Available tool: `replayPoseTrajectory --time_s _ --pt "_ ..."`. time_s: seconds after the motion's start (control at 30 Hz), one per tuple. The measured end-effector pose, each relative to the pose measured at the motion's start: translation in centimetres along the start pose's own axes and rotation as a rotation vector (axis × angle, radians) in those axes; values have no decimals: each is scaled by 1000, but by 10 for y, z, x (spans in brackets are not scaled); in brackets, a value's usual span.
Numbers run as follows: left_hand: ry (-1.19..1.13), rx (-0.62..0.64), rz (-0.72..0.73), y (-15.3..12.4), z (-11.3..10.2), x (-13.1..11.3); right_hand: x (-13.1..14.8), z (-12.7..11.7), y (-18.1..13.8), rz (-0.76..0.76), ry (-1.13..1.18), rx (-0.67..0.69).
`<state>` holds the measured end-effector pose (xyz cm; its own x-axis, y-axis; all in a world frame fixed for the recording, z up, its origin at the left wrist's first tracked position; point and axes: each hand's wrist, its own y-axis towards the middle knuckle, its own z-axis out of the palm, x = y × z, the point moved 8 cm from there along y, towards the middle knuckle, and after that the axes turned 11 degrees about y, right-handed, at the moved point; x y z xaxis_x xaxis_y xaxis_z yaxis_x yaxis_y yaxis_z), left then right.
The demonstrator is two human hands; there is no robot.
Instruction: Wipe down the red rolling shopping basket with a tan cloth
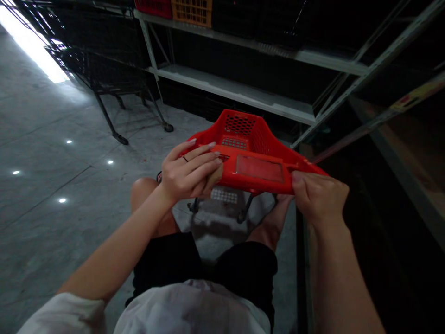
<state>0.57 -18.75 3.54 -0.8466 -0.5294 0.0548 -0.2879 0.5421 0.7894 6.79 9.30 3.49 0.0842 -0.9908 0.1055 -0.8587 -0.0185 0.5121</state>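
A red plastic shopping cart (239, 176) stands in front of my legs, its handle side toward me. My left hand (189, 171) lies over the left part of the handle, fingers stretched across it and a ring on one. Under those fingers a tan piece, seemingly a folded cloth (214, 178), presses against the red plastic; it is mostly hidden. My right hand (318, 192) is closed around the right end of the handle. Between the hands sits a framed, faded panel (260, 168). The perforated basket (239, 124) shows beyond the handle.
Ahead stands a metal shelf rack (236, 90) with a yellow crate (192, 11) and a red crate (155, 7) on top. Dark wheeled carts (104, 65) stand at the left on the grey floor (52, 162). A long pole (375, 118) slants at the right, near dark shelving.
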Motion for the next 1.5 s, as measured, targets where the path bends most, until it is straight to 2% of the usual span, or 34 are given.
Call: replayPoseTrajectory --time_s 0.1,0.17,0.23,0.3,0.37,0.43,0.5,0.57,0.67,0.73,0.8,0.93,1.0,1.03,1.07,1.13,1.2,1.3,1.33,1.4,1.5 --pt "0 -19 1 6 -5 14 -38 9 10 48 27 48" --pt "0 -23 -114 12 3 25 -56 14 23 90 40 72" --pt "-3 -9 -275 16 19 33 -56 17 38 105 76 73" --pt "3 -7 -384 21 34 30 -34 19 50 86 125 50" --pt "23 -37 -421 27 43 17 7 20 57 39 145 23" --pt "35 -45 -396 33 47 -4 53 24 58 -24 133 36" --pt "34 -17 -338 37 47 -30 82 29 56 -26 122 71" --pt "1 6 -257 39 43 -55 86 28 48 34 115 65" --pt "-110 31 -154 36 41 -74 64 17 31 24 154 -15" --pt "-158 85 -171 29 56 -60 46 7 18 -66 214 -79" --pt "-154 164 -267 20 85 -25 28 0 8 -107 265 -100" --pt "-142 271 -447 5 155 52 1 -3 2 -31 319 -11" --pt "-154 264 -509 5 175 70 -5 -3 3 17 328 13" --pt "-169 251 -540 7 177 71 -6 -3 4 42 325 22" --pt "-191 236 -565 9 176 66 -7 -1 5 68 319 30" --pt "-254 185 -579 15 159 38 -8 0 7 109 307 34" --pt "-326 113 -518 23 130 -8 -7 0 7 116 310 3" --pt "-426 31 -316 37 88 -84 -1 -1 3 86 308 -43" --pt "-429 15 -264 41 79 -102 1 0 1 75 293 -39" --pt "-375 -30 -196 45 70 -123 6 0 -5 26 263 -40" --pt "-290 -178 -101 43 64 -126 21 -14 -17 -163 304 -177"
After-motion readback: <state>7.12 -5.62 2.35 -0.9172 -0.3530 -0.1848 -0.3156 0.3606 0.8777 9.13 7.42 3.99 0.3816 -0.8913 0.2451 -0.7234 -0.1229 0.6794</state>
